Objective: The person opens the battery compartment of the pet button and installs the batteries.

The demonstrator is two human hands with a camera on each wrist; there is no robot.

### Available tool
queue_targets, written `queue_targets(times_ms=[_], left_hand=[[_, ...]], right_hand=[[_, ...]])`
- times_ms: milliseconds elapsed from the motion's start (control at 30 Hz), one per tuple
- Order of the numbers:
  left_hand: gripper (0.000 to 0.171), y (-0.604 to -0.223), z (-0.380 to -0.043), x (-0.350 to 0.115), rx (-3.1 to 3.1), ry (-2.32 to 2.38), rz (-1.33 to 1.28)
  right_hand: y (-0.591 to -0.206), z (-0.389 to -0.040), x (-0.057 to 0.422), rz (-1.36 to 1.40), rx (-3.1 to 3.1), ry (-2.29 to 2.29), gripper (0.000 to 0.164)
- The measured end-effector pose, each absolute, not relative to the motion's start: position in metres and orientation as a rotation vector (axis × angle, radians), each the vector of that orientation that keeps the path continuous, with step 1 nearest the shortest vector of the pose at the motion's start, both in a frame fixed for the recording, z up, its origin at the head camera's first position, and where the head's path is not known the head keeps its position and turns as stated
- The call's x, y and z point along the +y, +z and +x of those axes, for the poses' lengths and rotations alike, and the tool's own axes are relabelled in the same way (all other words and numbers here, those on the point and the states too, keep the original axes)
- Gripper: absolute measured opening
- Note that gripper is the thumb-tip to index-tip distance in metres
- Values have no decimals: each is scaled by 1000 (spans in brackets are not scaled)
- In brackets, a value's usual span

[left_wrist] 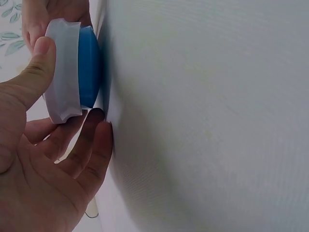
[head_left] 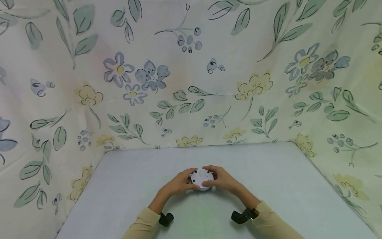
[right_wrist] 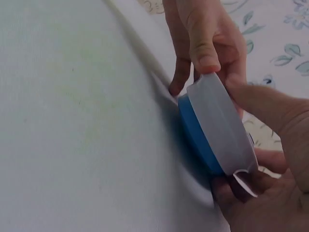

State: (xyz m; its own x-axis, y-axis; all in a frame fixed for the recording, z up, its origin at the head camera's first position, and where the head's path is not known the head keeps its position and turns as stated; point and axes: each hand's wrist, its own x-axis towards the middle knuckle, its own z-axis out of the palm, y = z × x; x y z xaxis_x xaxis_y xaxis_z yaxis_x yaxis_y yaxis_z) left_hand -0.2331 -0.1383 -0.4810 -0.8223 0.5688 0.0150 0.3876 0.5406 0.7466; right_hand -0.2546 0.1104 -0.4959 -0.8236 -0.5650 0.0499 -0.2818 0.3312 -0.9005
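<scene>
A round white device (head_left: 201, 181) with a blue underside is held between both hands near the middle of the table. Small holes and several dark round spots mark its upper face in the head view. My left hand (head_left: 180, 182) grips its left edge, thumb on the near side and fingers around the far side. On the opposite edge, my right hand (head_left: 224, 180) holds it with the thumb laid over the upper face. The blue part (left_wrist: 89, 67) faces the tabletop, close to it; whether it touches cannot be told. A thin white flap (right_wrist: 245, 183) sticks out by the right fingers.
A pale cloth-covered table (head_left: 143, 166) spreads around the hands. Behind it and at both sides hangs a floral curtain (head_left: 185, 76). Black wrist-worn cameras (head_left: 243, 216) sit on both wrists, low over the table.
</scene>
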Motion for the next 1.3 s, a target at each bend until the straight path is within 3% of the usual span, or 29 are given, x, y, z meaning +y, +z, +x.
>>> queue_targets(times_ms=[267, 900, 1300], left_hand=[[75, -485, -232, -140, 2548, 1183, 808], [81, -493, -232, -139, 2465, 1582, 667], [78, -485, -228, -134, 2485, 1714, 583]], right_hand=[[-496, -253, 117, -888, 2210, -1519, 89], [-501, -256, 121, -981, 2292, -1562, 82], [-495, -256, 115, -989, 2396, -1525, 88]])
